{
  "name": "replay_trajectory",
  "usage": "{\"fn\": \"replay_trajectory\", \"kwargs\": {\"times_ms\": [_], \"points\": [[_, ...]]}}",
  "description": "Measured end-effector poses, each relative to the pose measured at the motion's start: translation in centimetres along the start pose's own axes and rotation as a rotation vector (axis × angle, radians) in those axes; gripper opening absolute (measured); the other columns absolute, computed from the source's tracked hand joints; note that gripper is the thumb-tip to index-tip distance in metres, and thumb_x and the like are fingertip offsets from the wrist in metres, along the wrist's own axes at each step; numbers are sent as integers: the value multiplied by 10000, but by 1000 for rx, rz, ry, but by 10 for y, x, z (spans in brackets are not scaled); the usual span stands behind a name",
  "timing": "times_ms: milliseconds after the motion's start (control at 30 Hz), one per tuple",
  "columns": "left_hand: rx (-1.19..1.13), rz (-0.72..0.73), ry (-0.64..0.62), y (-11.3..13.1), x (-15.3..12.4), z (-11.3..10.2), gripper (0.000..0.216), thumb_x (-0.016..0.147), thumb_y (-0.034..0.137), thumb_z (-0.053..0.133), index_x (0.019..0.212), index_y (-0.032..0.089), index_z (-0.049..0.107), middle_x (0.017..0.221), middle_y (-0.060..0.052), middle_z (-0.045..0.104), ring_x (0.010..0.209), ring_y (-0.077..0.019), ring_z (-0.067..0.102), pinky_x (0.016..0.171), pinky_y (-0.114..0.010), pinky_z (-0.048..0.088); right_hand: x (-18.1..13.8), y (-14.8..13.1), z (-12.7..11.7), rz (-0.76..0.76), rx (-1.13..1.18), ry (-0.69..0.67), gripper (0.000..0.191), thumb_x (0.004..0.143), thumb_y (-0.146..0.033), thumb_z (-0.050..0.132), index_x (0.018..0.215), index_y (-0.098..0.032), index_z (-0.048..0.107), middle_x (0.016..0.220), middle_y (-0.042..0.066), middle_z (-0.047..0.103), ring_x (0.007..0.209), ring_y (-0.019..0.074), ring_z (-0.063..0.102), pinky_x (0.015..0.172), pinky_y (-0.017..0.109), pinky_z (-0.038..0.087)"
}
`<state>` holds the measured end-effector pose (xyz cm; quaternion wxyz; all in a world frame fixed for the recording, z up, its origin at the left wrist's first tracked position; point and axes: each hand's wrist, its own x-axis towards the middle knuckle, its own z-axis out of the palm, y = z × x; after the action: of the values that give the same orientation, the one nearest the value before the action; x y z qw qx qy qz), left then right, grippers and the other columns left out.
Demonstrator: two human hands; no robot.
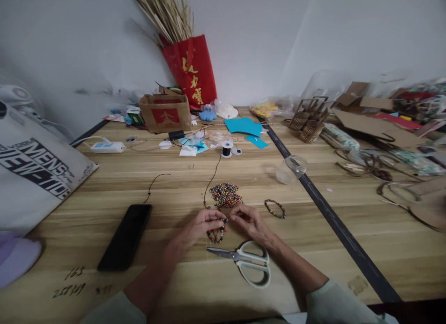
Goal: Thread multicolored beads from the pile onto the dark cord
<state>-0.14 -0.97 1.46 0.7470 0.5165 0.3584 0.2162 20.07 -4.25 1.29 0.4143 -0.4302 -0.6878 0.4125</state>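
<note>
Between the fingers of my left hand (200, 227) is a strand of small multicoloured wooden beads (216, 239), hanging down in a loop. My right hand (251, 224) faces it, thumb and forefinger pinched at what looks like the strand's thin dark cord; the fingertips partly hide it. Just beyond both hands lies a pile of loose beads (226, 195). A black cord (211, 179) runs from a spool (226, 148) toward the pile, with a few beads at its near end. To the right lies a beaded bracelet (275, 208). Scissors (244, 259) with pale handles rest below my hands.
A black phone (125, 238) lies to the left, near a printed bag (38, 166). Clear plastic containers (291, 169) stand right of centre, beside a dark strip (324, 208). Blue sheets (243, 127), a paper bag (165, 112) and cardboard (376, 126) line the back and right.
</note>
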Motion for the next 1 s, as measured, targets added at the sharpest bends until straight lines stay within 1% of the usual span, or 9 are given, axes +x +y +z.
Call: {"fn": "replay_trajectory", "kwargs": {"times_ms": [167, 267, 333, 433, 500, 600, 700, 833, 1000], "points": [[-43, 32, 67, -3, 2, 0, 376, 656, 399, 759, 841, 103, 618, 708, -75, 721, 472, -93, 569, 461, -199, 402, 1, -1, -5, -74, -93, 10, 174, 902, -317, 538, 859, -167, 614, 814, 41, 613, 762, 154, 565, 645, 244, 431], [-72, 62, 102, -1, 1, 1, 362, 641, 384, 773, 813, 115, 603, 673, -55, 713, 461, -85, 564, 470, -197, 416, 1, -9, -14, -102, -204, -3, 168, 902, -266, 532, 1038, -183, 584, 1049, 92, 573, 849, 169, 581, 659, 255, 468], [-87, 80, 133, 0, 1, 0, 362, 628, 378, 781, 807, 119, 601, 664, -42, 702, 482, -90, 576, 481, -197, 432, -2, -17, -20, -75, -335, -43, 268, 900, -212, 519, 1168, -198, 516, 1121, 102, 530, 775, 143, 589, 647, 256, 472], [-97, 95, 187, 3, 1, -1, 359, 600, 366, 793, 777, 118, 602, 644, -25, 681, 511, -95, 588, 492, -195, 447, -10, -32, -27, -16, -610, -225, 404, 858, -126, 531, 1247, -214, 464, 1040, 74, 577, 796, 162, 603, 698, 272, 456], [-110, 98, 215, 3, 1, -3, 360, 593, 363, 794, 776, 120, 600, 643, -21, 677, 518, -99, 594, 491, -195, 448, -18, -42, -27, 7, -733, -370, 309, 844, -153, 564, 1149, -194, 531, 921, 61, 616, 751, 173, 609, 647, 258, 434], [-140, 109, 249, 3, 2, -4, 360, 610, 361, 782, 818, 126, 606, 687, -32, 696, 534, -108, 611, 495, -200, 446, -36, -54, -21, -5, -801, -504, 259, 847, -197, 592, 1105, -213, 568, 917, 56, 640, 720, 170, 621, 629, 254, 425], [-166, 122, 280, 4, 1, -5, 371, 621, 363, 777, 856, 126, 615, 727, -47, 710, 545, -111, 616, 501, -203, 442, -53, -62, -13, -40, -859, -535, 427, 813, -181, 633, 1217, -257, 517, 1100, 74, 627, 859, 202, 634, 675, 265, 453], [-183, 133, 305, 5, 1, -7, 366, 631, 367, 773, 854, 116, 627, 744, -53, 712, 559, -109, 613, 524, -211, 449, -68, -60, -2, 30, -974, -526, 520, 792, -110, 600, 1273, -268, 480, 1198, 93, 602, 965, 253, 614, 731, 324, 492], [-215, 162, 338, 1, 4, -9, 344, 635, 341, 774, 856, 108, 650, 751, -58, 713, 561, -110, 610, 525, -216, 443, -68, -58, -4, 88, -901, -524, 573, 747, -80, 572, 1283, -266, 494, 1198, 95, 610, 967, 251, 617, 776, 346, 505]]}}
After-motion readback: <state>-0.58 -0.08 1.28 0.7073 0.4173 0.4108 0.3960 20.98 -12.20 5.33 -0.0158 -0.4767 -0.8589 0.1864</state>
